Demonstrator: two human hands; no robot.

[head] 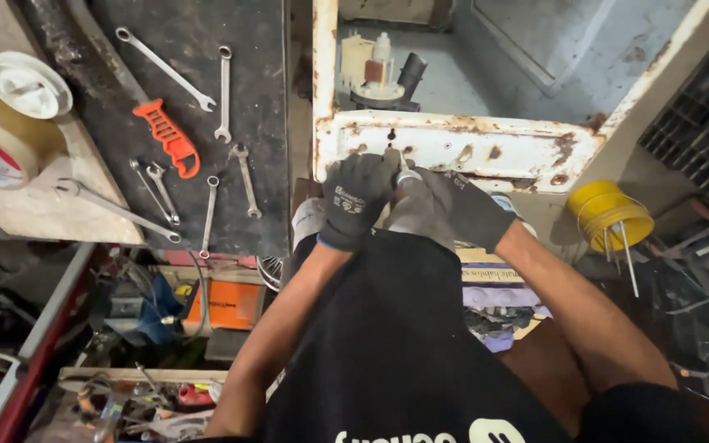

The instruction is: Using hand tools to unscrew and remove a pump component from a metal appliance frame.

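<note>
dark grey gloves (357, 199), white rust-spotted frame (461, 143), orange-handled tool (170, 138), yellow spool (610, 215)

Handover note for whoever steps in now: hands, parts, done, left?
Left hand: gloved, fingertips at the holes in the rusty white panel.
Right hand: gloved, gripping a small metal tool whose tip points at the same holes.
Spanners and an orange-handled tool lie on the dark mat to the left.
Done: cannot tell.
Left: work at the holes is under way.
</note>
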